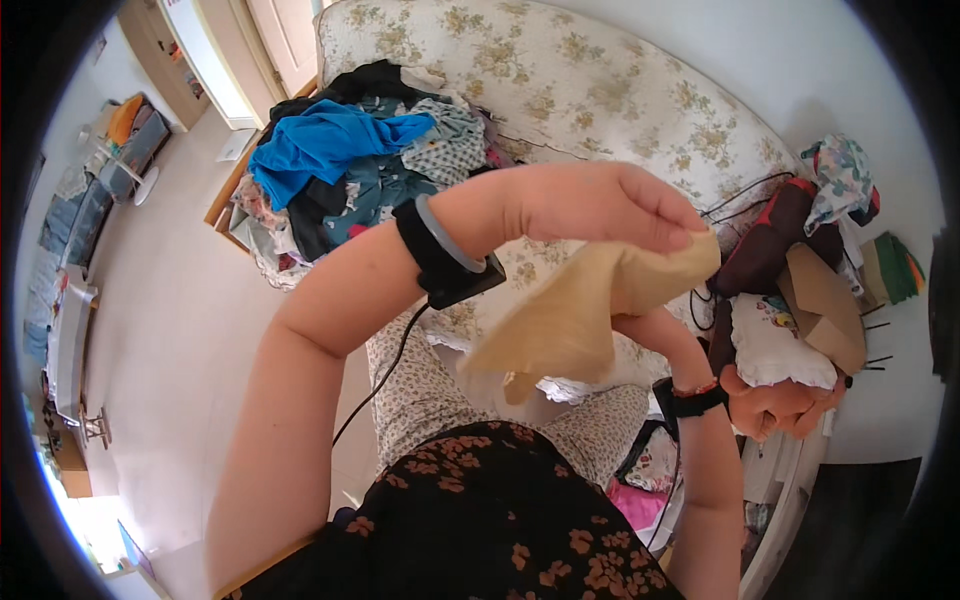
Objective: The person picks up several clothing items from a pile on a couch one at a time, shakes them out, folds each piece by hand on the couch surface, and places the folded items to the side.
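Note:
A pale yellow piece of cloth (570, 305) hangs in front of me above my lap, bunched at its upper right and drooping to the lower left. Its exact kind does not show. My left hand (615, 205) reaches across from the left and pinches the upper part, thumb against the fabric. Behind the cloth, my right hand (640, 328) comes up from the lower right; only the area near its wrist shows, and its fingers are hidden. Each wrist wears a black strap with a cable.
A floral-covered sofa (500, 60) stands ahead. On its left lies a heap of clothes with a blue garment (325, 140) on top. To the right are a white cushion (775, 340), an open cardboard box (825, 310), an orange plush toy (780, 405) and a dark red bag (765, 240).

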The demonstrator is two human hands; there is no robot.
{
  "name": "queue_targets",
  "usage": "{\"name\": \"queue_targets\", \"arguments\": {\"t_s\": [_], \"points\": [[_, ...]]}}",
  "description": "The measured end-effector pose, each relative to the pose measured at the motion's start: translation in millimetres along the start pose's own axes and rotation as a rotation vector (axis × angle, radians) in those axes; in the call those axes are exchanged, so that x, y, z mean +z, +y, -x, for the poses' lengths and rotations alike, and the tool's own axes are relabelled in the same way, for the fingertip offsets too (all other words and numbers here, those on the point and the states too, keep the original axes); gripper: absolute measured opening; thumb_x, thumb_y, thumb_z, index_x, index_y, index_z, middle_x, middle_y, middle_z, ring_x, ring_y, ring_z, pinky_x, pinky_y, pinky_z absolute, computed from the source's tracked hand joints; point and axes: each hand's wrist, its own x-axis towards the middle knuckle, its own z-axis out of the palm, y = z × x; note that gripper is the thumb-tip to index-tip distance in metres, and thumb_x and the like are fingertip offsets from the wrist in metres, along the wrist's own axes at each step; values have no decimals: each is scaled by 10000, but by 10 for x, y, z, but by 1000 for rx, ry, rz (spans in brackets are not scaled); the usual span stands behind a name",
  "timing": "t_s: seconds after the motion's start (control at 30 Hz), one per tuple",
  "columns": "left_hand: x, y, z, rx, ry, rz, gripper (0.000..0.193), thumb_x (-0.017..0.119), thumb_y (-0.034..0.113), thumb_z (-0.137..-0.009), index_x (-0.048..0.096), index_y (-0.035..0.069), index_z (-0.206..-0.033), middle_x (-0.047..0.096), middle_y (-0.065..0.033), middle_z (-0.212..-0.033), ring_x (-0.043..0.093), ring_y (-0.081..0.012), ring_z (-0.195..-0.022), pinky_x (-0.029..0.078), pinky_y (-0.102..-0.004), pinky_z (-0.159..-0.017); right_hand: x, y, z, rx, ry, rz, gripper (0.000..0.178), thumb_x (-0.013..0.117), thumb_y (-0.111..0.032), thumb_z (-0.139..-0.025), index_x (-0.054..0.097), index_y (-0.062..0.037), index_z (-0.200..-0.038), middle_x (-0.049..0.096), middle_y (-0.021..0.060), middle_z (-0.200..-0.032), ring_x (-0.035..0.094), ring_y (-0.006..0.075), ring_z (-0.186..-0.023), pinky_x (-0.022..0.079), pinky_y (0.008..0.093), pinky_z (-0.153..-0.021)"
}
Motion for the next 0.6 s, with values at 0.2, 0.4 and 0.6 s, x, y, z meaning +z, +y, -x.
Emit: {"name": "queue_targets", "arguments": {"t_s": [0.2, 0.4, 0.6], "points": [[-420, -461, -45, 336, 301, 784, 400, 450, 304, -964, 495, 21, -1241, 570, -108, -1185, 545, -200, -1085, 410, -339, -974, -81, -193, 142, 229, 377, -327, 377, 542, -277, -930, 526, -24, -1208, 587, 84, -1169, 577, 173, -1027, 454, 319, -911], [32, -1615, 223, 140, 448, 1047, 539, 310, 445, -980, 431, 27, -1298, 532, -173, -1240, 511, -249, -1153, 366, -384, -1018, -232, -279, 147, 3, 475, -949, 437, 412, -321, -982, 432, -10, -1289, 528, 98, -1269, 532, 214, -1133, 426, 354, -966], [469, -1830, 296, -214, 237, 1073, 513, 402, 421, -961, 458, 21, -1277, 558, -117, -1215, 529, -205, -1138, 409, -360, -980, -170, -223, 112, 2, 471, -1081, 442, 392, -321, -988, 425, -5, -1296, 493, 107, -1309, 489, 220, -1188, 388, 363, -1005]]}}
